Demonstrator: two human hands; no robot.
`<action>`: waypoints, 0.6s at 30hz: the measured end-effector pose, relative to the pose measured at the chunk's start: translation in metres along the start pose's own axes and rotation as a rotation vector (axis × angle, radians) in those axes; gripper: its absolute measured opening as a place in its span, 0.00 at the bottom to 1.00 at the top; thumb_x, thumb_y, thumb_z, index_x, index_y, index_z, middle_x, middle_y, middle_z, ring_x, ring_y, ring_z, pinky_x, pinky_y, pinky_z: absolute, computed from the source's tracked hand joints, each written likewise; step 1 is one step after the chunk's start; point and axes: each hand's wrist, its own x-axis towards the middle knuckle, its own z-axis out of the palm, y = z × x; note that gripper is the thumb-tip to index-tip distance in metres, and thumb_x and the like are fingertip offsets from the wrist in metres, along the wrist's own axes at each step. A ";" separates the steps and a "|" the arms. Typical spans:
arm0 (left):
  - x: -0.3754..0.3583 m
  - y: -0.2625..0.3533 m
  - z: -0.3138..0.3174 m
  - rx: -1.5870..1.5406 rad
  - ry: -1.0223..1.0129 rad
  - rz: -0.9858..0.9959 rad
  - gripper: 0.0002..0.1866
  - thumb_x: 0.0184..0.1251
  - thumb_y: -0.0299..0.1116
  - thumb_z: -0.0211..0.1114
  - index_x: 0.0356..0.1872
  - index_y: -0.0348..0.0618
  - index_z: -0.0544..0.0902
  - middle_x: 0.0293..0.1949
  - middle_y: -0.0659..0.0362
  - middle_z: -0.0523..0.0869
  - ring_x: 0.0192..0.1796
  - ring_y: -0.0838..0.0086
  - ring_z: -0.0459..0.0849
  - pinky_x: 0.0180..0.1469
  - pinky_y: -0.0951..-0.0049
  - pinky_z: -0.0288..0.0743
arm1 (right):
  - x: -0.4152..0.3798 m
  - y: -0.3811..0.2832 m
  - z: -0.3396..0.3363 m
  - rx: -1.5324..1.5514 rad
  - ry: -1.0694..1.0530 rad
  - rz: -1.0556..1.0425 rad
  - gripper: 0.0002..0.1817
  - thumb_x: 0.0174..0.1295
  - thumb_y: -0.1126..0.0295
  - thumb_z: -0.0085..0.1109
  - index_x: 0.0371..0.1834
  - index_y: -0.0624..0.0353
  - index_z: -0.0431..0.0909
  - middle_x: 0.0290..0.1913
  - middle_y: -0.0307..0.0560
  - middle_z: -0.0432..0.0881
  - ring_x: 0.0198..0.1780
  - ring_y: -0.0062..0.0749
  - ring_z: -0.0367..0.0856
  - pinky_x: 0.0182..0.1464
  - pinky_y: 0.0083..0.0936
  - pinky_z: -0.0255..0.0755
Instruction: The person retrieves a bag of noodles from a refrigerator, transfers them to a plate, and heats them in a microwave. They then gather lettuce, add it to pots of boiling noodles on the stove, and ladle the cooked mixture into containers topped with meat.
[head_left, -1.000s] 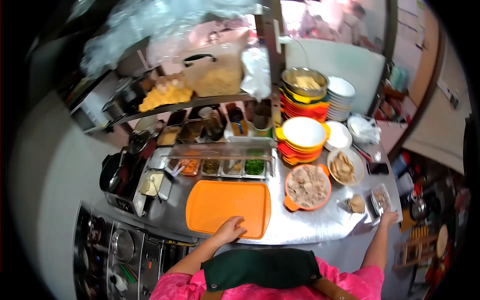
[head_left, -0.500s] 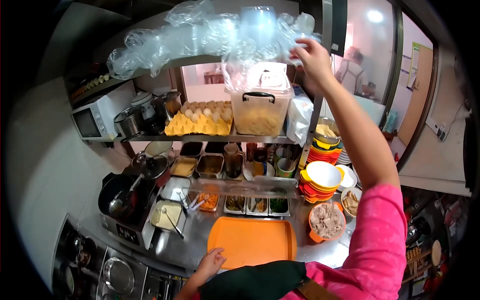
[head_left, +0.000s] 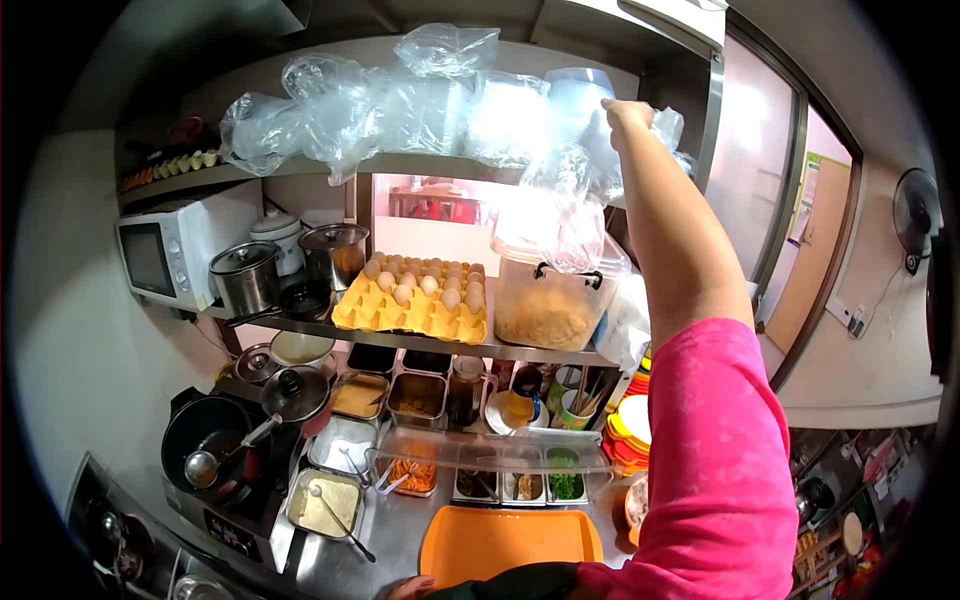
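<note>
My right hand (head_left: pixel 628 113) reaches up to the top shelf, its fingers curled together at the edge of the stacked clear plastic bowls (head_left: pixel 578 95). What it pinches, if anything, is too small to make out. Plastic-wrapped containers (head_left: pixel 430 110) line the shelf to its left. Low in the view, my left hand (head_left: pixel 412 588) shows only in part at the bottom edge, beside the orange tray (head_left: pixel 510 545) on the steel counter; its fingers are mostly cut off.
Below the top shelf stand a microwave (head_left: pixel 160 255), steel pots (head_left: pixel 335 255), an egg tray (head_left: pixel 410 315) and a lidded plastic bin (head_left: pixel 545 310). A black wok (head_left: pixel 205 440) sits at the left, near food trays (head_left: pixel 325 503). Bowls stand at the right.
The view has tilted upward. My right hand has moved against the stacked bowls and its fingers have closed. My left hand has sunk to the bottom edge of the view.
</note>
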 end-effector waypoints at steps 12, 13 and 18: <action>-0.024 0.156 0.025 0.469 0.166 0.077 0.15 0.63 0.38 0.50 0.42 0.38 0.77 0.31 0.54 0.80 0.32 0.65 0.78 0.39 0.70 0.71 | -0.004 -0.025 -0.021 0.998 -0.624 0.096 0.02 0.52 0.77 0.55 0.28 0.64 0.75 0.22 0.39 0.74 0.17 0.17 0.67 0.16 0.09 0.63; -0.011 0.159 0.022 0.290 0.241 0.251 0.15 0.61 0.37 0.53 0.43 0.37 0.76 0.34 0.53 0.80 0.34 0.68 0.78 0.39 0.73 0.72 | -0.025 -0.031 -0.041 0.991 -0.792 -0.074 0.04 0.54 0.74 0.55 0.31 0.62 0.76 0.22 0.37 0.74 0.17 0.16 0.66 0.16 0.07 0.60; -0.002 0.277 0.022 -0.534 0.248 0.919 0.50 0.45 0.50 0.68 0.64 0.45 0.45 0.61 0.49 0.55 0.55 0.62 0.68 0.46 0.65 0.74 | -0.175 -0.031 -0.124 0.349 -1.267 -1.260 0.09 0.50 0.80 0.52 0.35 0.60 0.75 0.33 0.44 0.74 0.31 0.33 0.72 0.35 0.24 0.69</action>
